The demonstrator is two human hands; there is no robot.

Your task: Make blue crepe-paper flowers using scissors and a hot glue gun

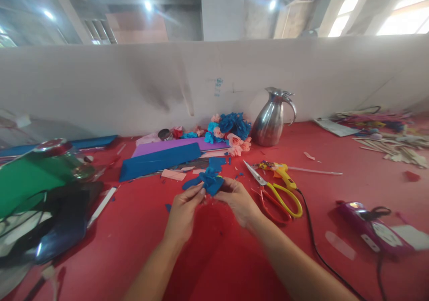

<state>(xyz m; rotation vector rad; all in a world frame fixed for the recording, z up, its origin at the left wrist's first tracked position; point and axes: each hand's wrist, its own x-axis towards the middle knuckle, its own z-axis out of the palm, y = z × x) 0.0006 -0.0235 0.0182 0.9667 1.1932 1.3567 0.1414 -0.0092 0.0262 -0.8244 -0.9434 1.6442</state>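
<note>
Both my hands meet over the red table (208, 247) and pinch a small blue foam flower piece (209, 181). My left hand (183, 211) grips its left side with closed fingers. My right hand (237, 199) holds its right side, fingers curled round it. A blue strip of the piece trails to the left. Just right of my right hand lie yellow-handled scissors (278, 193) and a yellow glue gun (279, 171) with a black cord.
Blue foam sheets (159, 161) and purple foam sheets (181, 145) lie behind my hands, with a cluster of finished blue and pink flowers (231, 131) and a steel jug (271, 120) by the white wall. A green sheet and dark items crowd the left; a purple device (372, 229) and wooden sticks (392, 149) sit right.
</note>
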